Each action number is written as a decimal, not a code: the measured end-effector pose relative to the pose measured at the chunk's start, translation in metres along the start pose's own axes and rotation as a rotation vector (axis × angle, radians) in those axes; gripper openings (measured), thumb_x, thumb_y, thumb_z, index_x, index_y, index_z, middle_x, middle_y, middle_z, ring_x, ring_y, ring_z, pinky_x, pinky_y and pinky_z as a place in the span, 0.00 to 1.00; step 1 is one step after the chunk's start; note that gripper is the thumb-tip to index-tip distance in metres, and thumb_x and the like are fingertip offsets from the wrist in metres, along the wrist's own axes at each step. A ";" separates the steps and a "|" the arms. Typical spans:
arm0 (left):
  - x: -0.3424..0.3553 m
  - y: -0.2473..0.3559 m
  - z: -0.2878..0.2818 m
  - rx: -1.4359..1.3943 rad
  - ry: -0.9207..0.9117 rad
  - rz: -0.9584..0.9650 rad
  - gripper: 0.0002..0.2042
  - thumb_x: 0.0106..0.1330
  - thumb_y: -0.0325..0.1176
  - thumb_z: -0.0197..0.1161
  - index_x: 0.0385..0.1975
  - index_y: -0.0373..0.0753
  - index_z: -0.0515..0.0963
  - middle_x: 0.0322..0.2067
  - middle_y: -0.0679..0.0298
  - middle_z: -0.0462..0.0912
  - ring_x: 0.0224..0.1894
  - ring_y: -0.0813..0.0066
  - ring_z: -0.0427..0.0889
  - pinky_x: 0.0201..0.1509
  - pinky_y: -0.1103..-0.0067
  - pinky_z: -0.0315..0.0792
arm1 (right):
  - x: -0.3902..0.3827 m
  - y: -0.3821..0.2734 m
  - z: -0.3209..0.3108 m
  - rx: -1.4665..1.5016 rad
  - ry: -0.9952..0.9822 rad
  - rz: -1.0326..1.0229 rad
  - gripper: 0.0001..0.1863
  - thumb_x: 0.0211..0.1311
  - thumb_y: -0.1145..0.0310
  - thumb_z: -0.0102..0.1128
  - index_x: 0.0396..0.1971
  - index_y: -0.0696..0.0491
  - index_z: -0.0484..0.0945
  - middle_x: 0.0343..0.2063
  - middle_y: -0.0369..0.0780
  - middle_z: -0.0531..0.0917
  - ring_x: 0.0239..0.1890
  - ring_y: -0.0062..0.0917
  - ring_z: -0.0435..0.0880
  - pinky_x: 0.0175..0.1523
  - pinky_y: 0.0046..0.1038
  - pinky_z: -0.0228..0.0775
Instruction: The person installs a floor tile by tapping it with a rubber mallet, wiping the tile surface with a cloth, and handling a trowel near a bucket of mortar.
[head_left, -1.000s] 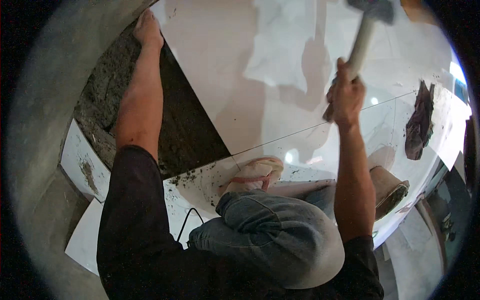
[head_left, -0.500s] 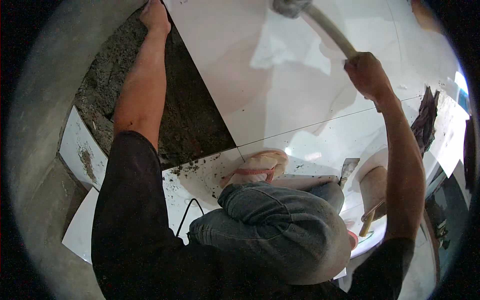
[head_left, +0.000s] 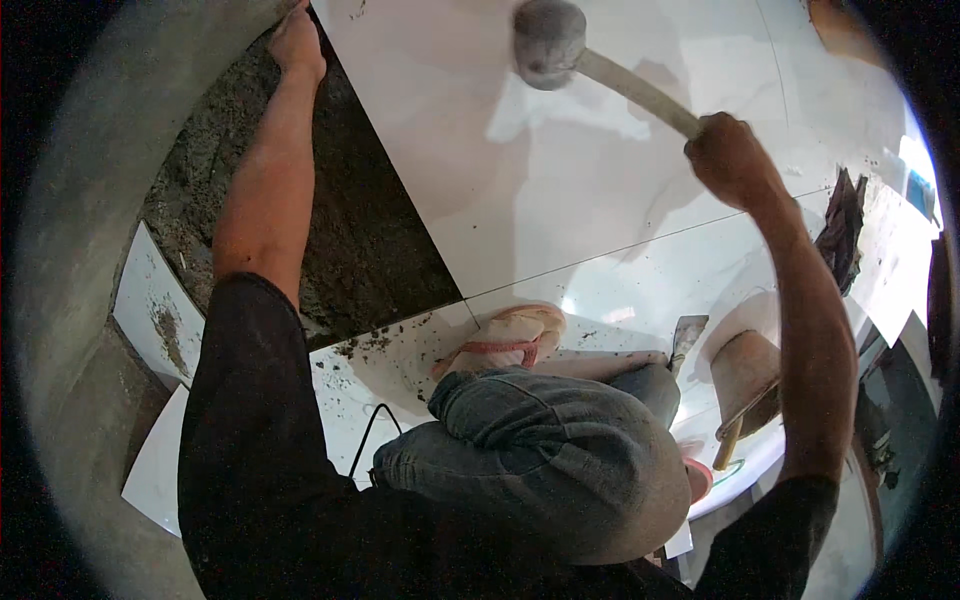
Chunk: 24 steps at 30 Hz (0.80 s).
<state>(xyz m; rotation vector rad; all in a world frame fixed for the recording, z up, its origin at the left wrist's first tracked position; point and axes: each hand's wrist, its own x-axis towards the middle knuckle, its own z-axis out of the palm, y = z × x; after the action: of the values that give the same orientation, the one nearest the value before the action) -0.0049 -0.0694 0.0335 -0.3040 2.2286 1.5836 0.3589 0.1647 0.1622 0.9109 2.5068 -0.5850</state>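
Observation:
My right hand (head_left: 732, 158) is closed round the pale handle of a mallet (head_left: 549, 42) with a thick grey head. The mallet head is over a large glossy white floor tile (head_left: 590, 190); I cannot tell whether it touches. At the far left, my left hand (head_left: 298, 45) reaches past a patch of dark, rough mortar (head_left: 370, 230) to the far end of the tile's left edge. Its fingers run to the top rim of the picture, so their pose and anything under them are hidden.
A grey wall (head_left: 90, 200) borders the mortar on the left, with loose white tile pieces (head_left: 160, 310) beside it. By my sandalled foot (head_left: 505, 340) are mortar crumbs. To the right lie a scraper (head_left: 687, 338), a trowel-like tool with wooden handle (head_left: 728, 445) and a dark crumpled scrap (head_left: 842, 235).
The mallet head has come lower and slightly left, now fully in view. My right hand has dropped slightly. The whole view has shifted a little; my left hand stays at the tile's edge.

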 end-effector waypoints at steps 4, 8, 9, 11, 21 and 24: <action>0.060 -0.053 -0.018 0.013 -0.018 0.002 0.31 0.68 0.52 0.54 0.63 0.37 0.61 0.60 0.60 0.66 0.60 0.64 0.65 0.62 0.66 0.61 | -0.015 -0.035 -0.014 0.161 -0.106 0.144 0.15 0.60 0.64 0.56 0.28 0.64 0.78 0.20 0.49 0.82 0.25 0.38 0.84 0.37 0.39 0.77; 0.100 -0.063 -0.024 -0.035 -0.035 0.078 0.24 0.65 0.49 0.59 0.53 0.39 0.70 0.45 0.63 0.76 0.44 0.66 0.77 0.52 0.64 0.70 | -0.002 0.003 -0.010 -0.230 -0.260 -0.101 0.16 0.61 0.63 0.54 0.28 0.65 0.77 0.21 0.50 0.81 0.24 0.35 0.82 0.37 0.37 0.75; 0.086 -0.062 -0.017 -0.036 -0.038 0.064 0.22 0.65 0.49 0.59 0.49 0.39 0.70 0.42 0.64 0.75 0.43 0.67 0.76 0.52 0.64 0.69 | -0.009 -0.014 -0.012 -0.232 -0.269 -0.087 0.16 0.61 0.63 0.54 0.28 0.65 0.77 0.21 0.50 0.81 0.24 0.35 0.82 0.37 0.37 0.75; 0.067 -0.048 -0.013 -0.046 -0.033 0.054 0.19 0.64 0.48 0.60 0.42 0.39 0.72 0.37 0.65 0.73 0.40 0.69 0.73 0.54 0.63 0.68 | -0.018 -0.040 -0.013 0.151 -0.223 0.106 0.15 0.62 0.65 0.54 0.29 0.64 0.78 0.24 0.51 0.82 0.27 0.38 0.84 0.40 0.38 0.79; 0.042 -0.023 -0.015 -0.037 -0.072 0.070 0.19 0.70 0.42 0.55 0.57 0.42 0.72 0.64 0.57 0.63 0.66 0.60 0.62 0.72 0.48 0.53 | -0.019 -0.012 -0.001 0.234 -0.122 0.166 0.11 0.56 0.71 0.53 0.21 0.63 0.74 0.13 0.45 0.77 0.19 0.33 0.79 0.31 0.37 0.70; 0.028 -0.021 -0.014 -0.013 -0.088 0.078 0.19 0.70 0.43 0.56 0.58 0.45 0.72 0.67 0.57 0.58 0.69 0.56 0.56 0.73 0.47 0.50 | -0.019 -0.022 -0.028 -0.032 -0.205 -0.056 0.11 0.59 0.70 0.53 0.23 0.63 0.74 0.15 0.46 0.77 0.21 0.30 0.79 0.33 0.37 0.73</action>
<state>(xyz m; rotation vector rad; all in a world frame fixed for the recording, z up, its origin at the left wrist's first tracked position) -0.0245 -0.0878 0.0077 -0.1495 2.1885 1.6189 0.3508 0.1540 0.2009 0.7318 2.3569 -0.6214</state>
